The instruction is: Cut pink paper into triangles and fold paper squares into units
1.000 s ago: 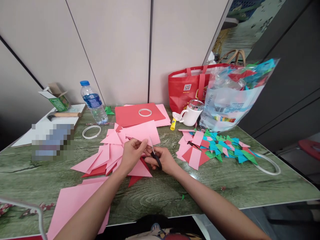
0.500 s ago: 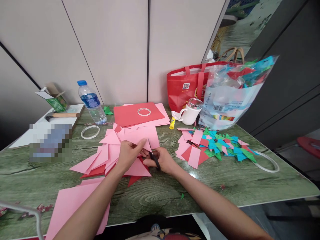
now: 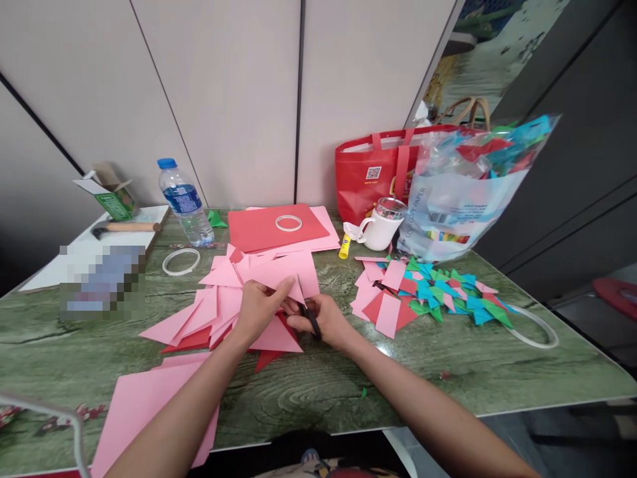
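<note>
My left hand (image 3: 261, 309) pinches the edge of a pink paper sheet (image 3: 288, 272) at the table's middle, fingers closed on it. My right hand (image 3: 323, 318) grips black-handled scissors (image 3: 307, 311), whose blades point up into that sheet. Under both hands lies a heap of pink and red paper triangles (image 3: 209, 318). A larger pink sheet (image 3: 144, 405) lies near the front left edge.
A pile of pink, red, blue and green triangles (image 3: 428, 292) lies to the right. Behind stand a red bag (image 3: 368, 172), a plastic bag of paper (image 3: 462, 192), a white mug (image 3: 383, 226), a glue stick (image 3: 344, 247), a water bottle (image 3: 185, 202), red sheets (image 3: 269, 229) and tape rings (image 3: 180, 261).
The scissor blades, hidden behind the sheet half a second ago, show again above my right hand. Both hands stay in nearly the same place on the pink sheet.
</note>
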`<state>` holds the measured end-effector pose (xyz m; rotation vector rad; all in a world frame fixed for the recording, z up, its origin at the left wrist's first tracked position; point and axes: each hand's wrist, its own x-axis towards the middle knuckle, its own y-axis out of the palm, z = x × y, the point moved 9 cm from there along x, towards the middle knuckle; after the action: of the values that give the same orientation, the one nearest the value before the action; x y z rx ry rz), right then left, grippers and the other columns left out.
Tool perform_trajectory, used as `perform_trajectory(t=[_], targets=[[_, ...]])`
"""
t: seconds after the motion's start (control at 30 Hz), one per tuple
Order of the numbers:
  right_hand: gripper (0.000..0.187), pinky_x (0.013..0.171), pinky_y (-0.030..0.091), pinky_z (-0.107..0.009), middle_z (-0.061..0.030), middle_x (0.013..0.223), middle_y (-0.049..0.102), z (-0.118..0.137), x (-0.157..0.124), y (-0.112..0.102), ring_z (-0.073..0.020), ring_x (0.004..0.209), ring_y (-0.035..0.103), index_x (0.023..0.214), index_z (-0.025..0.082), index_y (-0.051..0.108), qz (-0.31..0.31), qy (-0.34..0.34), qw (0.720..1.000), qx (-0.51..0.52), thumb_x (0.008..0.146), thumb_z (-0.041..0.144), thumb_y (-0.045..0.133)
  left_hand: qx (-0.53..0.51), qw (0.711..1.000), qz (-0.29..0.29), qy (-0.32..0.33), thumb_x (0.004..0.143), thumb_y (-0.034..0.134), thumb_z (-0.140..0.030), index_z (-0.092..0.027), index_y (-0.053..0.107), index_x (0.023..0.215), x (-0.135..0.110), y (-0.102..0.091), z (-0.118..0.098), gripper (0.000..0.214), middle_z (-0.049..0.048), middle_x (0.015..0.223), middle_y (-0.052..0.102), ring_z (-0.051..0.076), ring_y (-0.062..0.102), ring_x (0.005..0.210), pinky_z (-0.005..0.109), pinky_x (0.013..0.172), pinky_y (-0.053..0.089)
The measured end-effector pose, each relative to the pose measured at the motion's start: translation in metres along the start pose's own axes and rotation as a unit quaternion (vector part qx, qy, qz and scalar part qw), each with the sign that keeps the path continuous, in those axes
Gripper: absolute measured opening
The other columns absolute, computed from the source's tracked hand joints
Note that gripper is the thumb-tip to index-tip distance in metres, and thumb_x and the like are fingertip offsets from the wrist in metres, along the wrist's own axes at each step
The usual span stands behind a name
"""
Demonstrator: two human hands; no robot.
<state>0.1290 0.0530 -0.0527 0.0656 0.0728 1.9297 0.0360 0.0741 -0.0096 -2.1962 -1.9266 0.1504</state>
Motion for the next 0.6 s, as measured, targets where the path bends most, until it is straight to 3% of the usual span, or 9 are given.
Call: perform_trajectory(t=[0.6], targets=[[0.038, 0.036, 0.036, -0.019, 0.0056, 0.043, 0.051, -0.017, -0.002, -0.005, -0.0075, 0.035, 0.045, 0.065, 0.014, 0.051, -0.041, 0.069, 0.997, 0.014, 0.05, 0.039, 0.076, -0.007, 1.0, -0.01, -0.011, 0.074, 0.057, -0.031, -0.012, 0.064, 0.047, 0.0, -0.002, 0.0, 0.034, 0.0083, 0.05, 0.067, 0.017, 0.064, 0.046, 0.022, 0.048, 0.051]])
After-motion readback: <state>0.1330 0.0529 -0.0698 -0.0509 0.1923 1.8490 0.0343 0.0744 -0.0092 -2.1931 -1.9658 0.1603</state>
